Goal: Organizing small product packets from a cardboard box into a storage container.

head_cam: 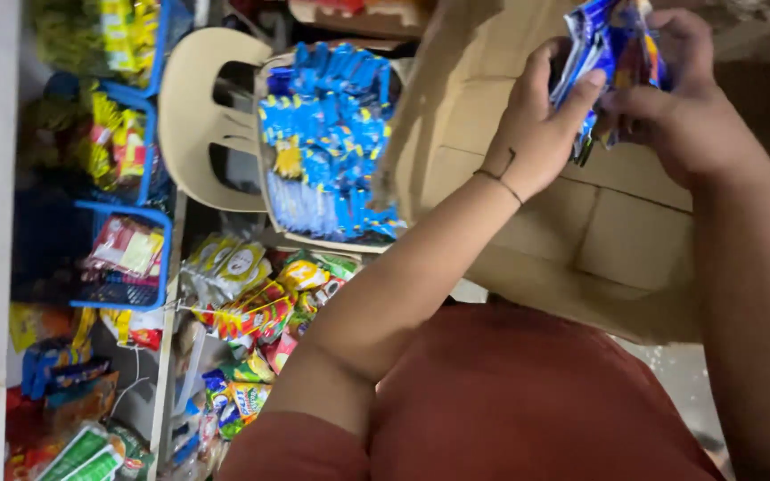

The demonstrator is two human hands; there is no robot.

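Here both hands, left hand (pixel 541 129) and right hand (pixel 683 107), pinch a bunch of blue snack packets (pixel 608 53) above a cardboard box (pixel 599 232).

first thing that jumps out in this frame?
Both hands, left hand and right hand, grip a bunch of blue snack packets at the top right, above an open cardboard box. At centre, a second box of blue sachets sits by a beige plastic chair, with blue wire baskets of snacks on the left.
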